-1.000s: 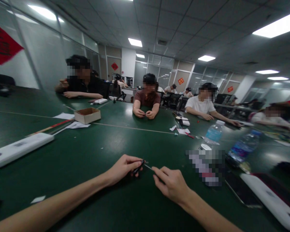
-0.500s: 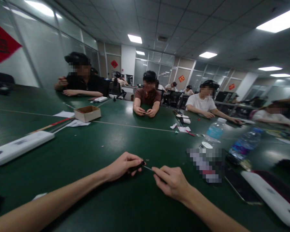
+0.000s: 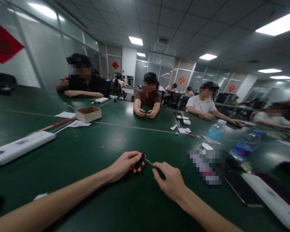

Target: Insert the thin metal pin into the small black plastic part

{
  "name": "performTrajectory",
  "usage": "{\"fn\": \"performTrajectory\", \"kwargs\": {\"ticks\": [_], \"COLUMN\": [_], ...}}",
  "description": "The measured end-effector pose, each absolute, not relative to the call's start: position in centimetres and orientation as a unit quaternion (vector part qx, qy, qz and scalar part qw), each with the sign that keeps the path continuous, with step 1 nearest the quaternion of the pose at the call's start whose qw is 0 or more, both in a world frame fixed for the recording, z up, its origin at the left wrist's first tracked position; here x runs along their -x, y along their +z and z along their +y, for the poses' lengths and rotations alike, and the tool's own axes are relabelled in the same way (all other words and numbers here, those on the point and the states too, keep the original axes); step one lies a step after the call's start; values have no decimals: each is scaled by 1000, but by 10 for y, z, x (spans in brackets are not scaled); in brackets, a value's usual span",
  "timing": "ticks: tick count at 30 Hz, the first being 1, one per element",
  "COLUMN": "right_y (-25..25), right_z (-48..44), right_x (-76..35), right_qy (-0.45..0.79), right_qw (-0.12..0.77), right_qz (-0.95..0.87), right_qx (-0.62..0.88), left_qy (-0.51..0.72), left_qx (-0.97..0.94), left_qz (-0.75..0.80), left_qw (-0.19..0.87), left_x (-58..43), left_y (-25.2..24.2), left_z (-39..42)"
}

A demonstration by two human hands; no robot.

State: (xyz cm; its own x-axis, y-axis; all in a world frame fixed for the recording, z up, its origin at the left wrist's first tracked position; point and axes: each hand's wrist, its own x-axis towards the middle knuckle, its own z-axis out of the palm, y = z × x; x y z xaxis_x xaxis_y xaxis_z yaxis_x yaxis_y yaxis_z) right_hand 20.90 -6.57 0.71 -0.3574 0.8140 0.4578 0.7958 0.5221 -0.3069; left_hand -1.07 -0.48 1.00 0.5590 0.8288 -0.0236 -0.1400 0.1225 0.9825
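Closed firmly, the left hand wrapped its thumb and fingers around a short black-handled tool, the dark, smooth handle tilted upward between them. A thin metal shaft ran from the handle toward the right hand, whose curled fingers narrowed around the shaft's far end; I could not tell whether they actually pinched it. Both hands were close together just above a dark green table, its smooth, faintly glossy top crossed by a thin pale seam.

To the left lay a long white rounded bar, and a similar bar sat at the lower right, beside a flat black phone. Two clear ridged plastic water bottles stood out farther right, near a pixelated, unreadable item. Farther off sat an open rectangular cardboard box beside loose white paper. Across the table, a person in a brown top held both hands together near the table edge, with a person in a white T-shirt to one side.
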Motion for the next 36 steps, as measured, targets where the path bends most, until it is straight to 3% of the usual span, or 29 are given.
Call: {"fn": "performTrajectory", "kwargs": {"ticks": [15,31,36], "right_y": [6,3,8], "right_z": [-70,-71,-75], "right_x": [-209,-220,-212], "right_qy": [-38,-4,-29], "right_qw": [266,281,239], "right_qz": [-841,-874,-909], "right_qx": [470,396,340], "left_qy": [332,258,205], "left_qx": [-621,-689,-716], "left_qz": [325,303,274], "left_qw": [631,605,608], "left_x": [11,21,17], "left_y": [11,15,20], "left_z": [-8,-8,-11]}}
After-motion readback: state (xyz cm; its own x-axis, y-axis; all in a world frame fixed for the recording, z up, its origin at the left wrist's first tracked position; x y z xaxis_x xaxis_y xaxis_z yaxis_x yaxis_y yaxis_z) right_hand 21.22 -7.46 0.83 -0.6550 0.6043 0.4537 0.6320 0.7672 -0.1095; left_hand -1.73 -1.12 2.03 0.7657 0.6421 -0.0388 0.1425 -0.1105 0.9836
